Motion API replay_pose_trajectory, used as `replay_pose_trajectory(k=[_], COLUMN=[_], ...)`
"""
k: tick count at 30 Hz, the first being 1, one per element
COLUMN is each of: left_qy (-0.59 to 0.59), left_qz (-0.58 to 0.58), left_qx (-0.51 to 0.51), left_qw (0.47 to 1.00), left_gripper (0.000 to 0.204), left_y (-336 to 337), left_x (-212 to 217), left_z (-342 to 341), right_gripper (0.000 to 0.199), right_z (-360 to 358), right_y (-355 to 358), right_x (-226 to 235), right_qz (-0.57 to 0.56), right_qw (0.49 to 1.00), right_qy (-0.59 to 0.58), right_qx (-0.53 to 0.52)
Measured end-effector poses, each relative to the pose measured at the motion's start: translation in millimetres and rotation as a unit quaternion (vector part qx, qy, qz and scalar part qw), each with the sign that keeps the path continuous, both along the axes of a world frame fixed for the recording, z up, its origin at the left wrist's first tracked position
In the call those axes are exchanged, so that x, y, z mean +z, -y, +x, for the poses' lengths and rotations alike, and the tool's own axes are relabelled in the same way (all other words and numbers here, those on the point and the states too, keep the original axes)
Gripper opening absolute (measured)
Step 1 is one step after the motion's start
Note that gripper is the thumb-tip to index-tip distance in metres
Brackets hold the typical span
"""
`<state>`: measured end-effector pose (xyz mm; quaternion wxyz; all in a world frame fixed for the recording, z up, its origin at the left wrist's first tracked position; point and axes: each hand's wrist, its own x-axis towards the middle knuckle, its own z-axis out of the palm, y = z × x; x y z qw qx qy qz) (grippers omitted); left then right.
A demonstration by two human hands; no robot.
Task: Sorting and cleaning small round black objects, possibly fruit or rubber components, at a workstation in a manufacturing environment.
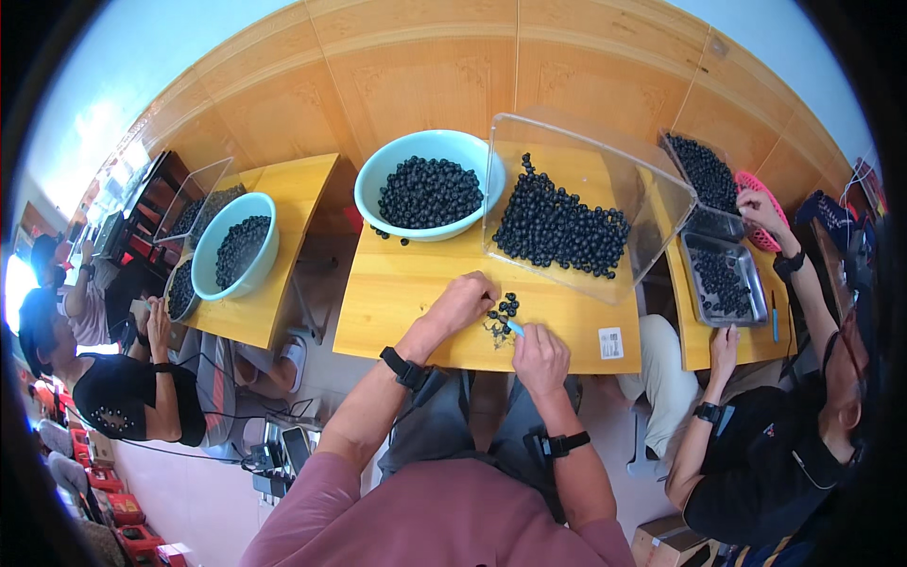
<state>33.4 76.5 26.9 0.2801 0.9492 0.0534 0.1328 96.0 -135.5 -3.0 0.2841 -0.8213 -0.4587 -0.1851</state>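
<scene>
Berries [507,306]: only a small cluster lies between your hands on the bench [406,283]; heaps beyond them wait. Your left hand [461,302] is closed on a few, your right hand [539,357] gripping a blue tool [514,328].

mauve-pink short sleeves, grey trousers, 2 black wrist straps with small black units, thin cable at left wrist.
</scene>
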Motion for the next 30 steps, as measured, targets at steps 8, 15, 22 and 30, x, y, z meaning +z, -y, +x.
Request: replay_pose_trajectory(k=[8, 15, 22, 30], left_qy=[0.09, 0.122, 0.167, 0.188], left_qz=[-0.251, -0.33, -0.41, -0.38], left_qx=[0.194, 0.213, 0.195, 0.183], left_qw=[0.944, 0.911, 0.875, 0.887], left_gripper=[0.02, 0.02, 0.022, 0.02], left_y=[39, 59, 60, 58], left_x=[-1, -21, -29, -37], left_z=[-30, -39, -40, -40], right_gripper=[0.015, 0.015, 0.015, 0.015], right_z=[1, 1, 1, 1], right_y=[0, 1, 0, 0], right_x=[3, 0, 1, -2], right_qz=[0.008, 0.004, -0.011, 0.004], right_qw=[1.0, 1.0, 1.0, 1.0], right_qy=[0.002, 0.0, -0.01, -0.01], right_qx=[0.005, 0.006, 0.01, 0.01])
